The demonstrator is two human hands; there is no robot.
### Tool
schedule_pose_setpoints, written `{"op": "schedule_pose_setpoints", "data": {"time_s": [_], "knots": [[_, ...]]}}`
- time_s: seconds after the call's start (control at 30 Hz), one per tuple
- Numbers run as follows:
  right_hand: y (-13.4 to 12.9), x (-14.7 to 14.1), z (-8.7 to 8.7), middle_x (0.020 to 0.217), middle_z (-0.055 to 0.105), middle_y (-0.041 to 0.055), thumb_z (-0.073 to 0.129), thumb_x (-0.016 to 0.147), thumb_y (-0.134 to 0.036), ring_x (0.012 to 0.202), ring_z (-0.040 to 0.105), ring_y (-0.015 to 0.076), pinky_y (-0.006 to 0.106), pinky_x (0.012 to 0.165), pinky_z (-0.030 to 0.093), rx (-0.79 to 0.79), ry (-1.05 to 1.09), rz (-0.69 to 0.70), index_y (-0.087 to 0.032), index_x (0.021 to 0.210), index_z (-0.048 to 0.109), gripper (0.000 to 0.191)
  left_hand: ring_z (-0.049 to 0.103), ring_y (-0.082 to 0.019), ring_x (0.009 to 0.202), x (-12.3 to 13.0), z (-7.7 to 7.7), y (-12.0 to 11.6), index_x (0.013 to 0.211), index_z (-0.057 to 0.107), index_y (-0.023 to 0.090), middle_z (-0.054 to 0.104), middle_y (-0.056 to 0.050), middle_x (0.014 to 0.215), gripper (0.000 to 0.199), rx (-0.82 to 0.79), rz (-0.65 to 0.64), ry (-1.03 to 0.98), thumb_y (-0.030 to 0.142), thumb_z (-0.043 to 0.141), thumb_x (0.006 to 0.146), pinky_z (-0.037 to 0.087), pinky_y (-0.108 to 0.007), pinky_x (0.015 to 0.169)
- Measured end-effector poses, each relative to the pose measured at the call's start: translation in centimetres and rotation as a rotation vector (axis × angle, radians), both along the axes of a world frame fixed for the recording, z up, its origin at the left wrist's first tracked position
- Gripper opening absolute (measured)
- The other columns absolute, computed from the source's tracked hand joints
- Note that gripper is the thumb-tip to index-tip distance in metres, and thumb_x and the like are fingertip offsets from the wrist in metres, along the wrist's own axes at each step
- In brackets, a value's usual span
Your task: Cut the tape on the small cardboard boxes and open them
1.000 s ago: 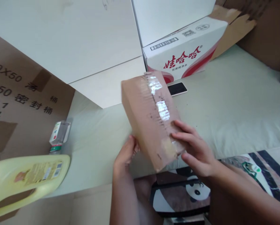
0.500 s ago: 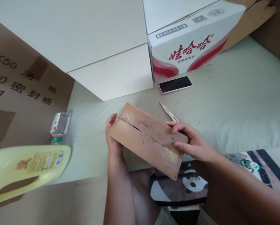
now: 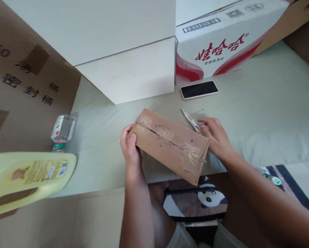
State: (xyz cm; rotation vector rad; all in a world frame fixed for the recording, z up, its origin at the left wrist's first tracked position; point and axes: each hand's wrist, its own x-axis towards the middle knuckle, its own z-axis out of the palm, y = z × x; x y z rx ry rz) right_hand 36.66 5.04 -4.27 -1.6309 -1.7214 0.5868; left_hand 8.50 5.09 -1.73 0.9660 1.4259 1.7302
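Note:
A brown cardboard box with a slit along the middle of its top face is held tilted above the green cloth. My left hand grips its left end, the thumb on the near side. Just past the box's right end is my right hand, off the box, its fingers apart and reaching toward a utility knife. That knife lies on the cloth behind the box.
A phone lies before a white and red carton. White boxes stand at the back. At left are a large carton, a clear bottle and a yellow jug. The cloth's front edge runs below the box.
My right hand has let go of the box and moved right toward the knife. My left thumb now shows on the box's near side. The camera view has shifted slightly.

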Motion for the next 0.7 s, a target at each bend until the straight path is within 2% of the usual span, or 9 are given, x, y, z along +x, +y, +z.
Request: {"op": "schedule_pose_setpoints", "data": {"time_s": [0.1,0.23,0.3,0.37,0.47,0.53,0.57,0.63,0.7], "knots": [[0.9,-0.3,-0.2,0.110,0.067,0.0178,0.055,0.089,-0.041,0.107,0.061,0.0369,0.052,0.094,0.048,-0.123,-0.261,0.052,-0.018,0.124,0.069,0.045,0.055,-0.016,0.073,-0.2,0.0,-0.2,0.094,0.070,0.019,0.066,-0.004,0.085,0.044,-0.033,-0.025,-0.008,0.053,0.072,0.066,0.041,-0.027,0.068],[1.2,-0.4,0.9,0.096,0.071,0.0142,0.051,0.088,-0.032,0.081,0.063,0.0300,0.041,0.073,0.048,-0.221,-0.270,0.023,-0.018,0.130,0.064,0.046,0.054,-0.015,0.074,-0.5,-0.2,-0.4,0.095,0.070,0.020,0.065,-0.003,0.085,0.043,-0.041,-0.063,-0.020,0.053,0.072,0.069,0.040,-0.027,0.068],[0.8,0.2,1.6,0.081,0.069,0.0068,0.050,0.087,-0.028,0.070,0.061,0.0247,0.037,0.066,0.045,-0.310,-0.125,0.004,-0.020,0.135,0.059,0.050,0.053,-0.015,0.075,-0.6,-0.4,-0.4,0.096,0.070,0.020,0.065,-0.002,0.086,0.041,-0.047,-0.072,-0.027,0.051,0.072,0.069,0.039,-0.026,0.069],[-0.3,1.1,2.6,0.067,0.061,-0.0003,0.048,0.086,-0.026,0.060,0.056,0.0198,0.032,0.060,0.042,-0.339,0.149,-0.009,-0.024,0.128,0.061,0.044,0.054,-0.016,0.077,-0.7,-0.5,-0.4,0.097,0.070,0.020,0.066,-0.003,0.087,0.040,-0.050,-0.075,-0.012,0.051,0.071,0.071,0.040,-0.027,0.070],[-3.1,2.7,4.6,0.061,0.048,-0.0039,0.056,0.085,-0.027,0.051,0.045,0.0145,0.029,0.051,0.036,-0.119,0.635,0.013,-0.030,0.100,0.065,0.018,0.055,-0.017,0.079,-0.6,-0.5,-0.4,0.097,0.068,0.021,0.066,-0.003,0.090,0.039,-0.054,-0.079,0.026,0.051,0.068,0.073,0.040,-0.028,0.071],[-5.2,3.6,6.3,0.063,0.048,-0.0037,0.065,0.083,-0.025,0.049,0.044,0.0137,0.029,0.048,0.036,0.020,0.789,0.151,-0.034,0.097,0.064,0.016,0.055,-0.017,0.079,-0.5,-0.4,-0.4,0.097,0.068,0.021,0.065,-0.003,0.090,0.037,-0.058,-0.077,0.031,0.050,0.067,0.074,0.040,-0.028,0.071],[-6.1,3.9,7.2,0.065,0.052,-0.0032,0.068,0.084,-0.024,0.050,0.047,0.0142,0.029,0.046,0.038,0.032,0.748,0.261,-0.036,0.103,0.065,0.023,0.055,-0.017,0.078,-0.3,-0.3,-0.4,0.096,0.067,0.021,0.065,-0.003,0.089,0.036,-0.058,-0.073,0.025,0.049,0.067,0.074,0.040,-0.028,0.071],[-7.3,4.1,8.7,0.073,0.065,-0.0016,0.069,0.086,-0.021,0.053,0.058,0.0146,0.027,0.045,0.045,0.003,0.510,0.447,-0.039,0.109,0.067,0.030,0.054,-0.016,0.077,-0.2,-0.2,-0.3,0.094,0.067,0.021,0.065,-0.002,0.088,0.035,-0.055,-0.059,0.009,0.048,0.067,0.073,0.040,-0.027,0.071],[-7.6,3.9,9.5,0.076,0.072,-0.0020,0.066,0.091,-0.022,0.053,0.064,0.0133,0.023,0.045,0.049,-0.042,0.293,0.546,-0.036,0.113,0.069,0.027,0.054,-0.016,0.077,-0.1,-0.2,-0.2,0.092,0.067,0.021,0.064,-0.002,0.086,0.034,-0.054,-0.047,0.006,0.048,0.067,0.072,0.040,-0.027,0.070]]}}
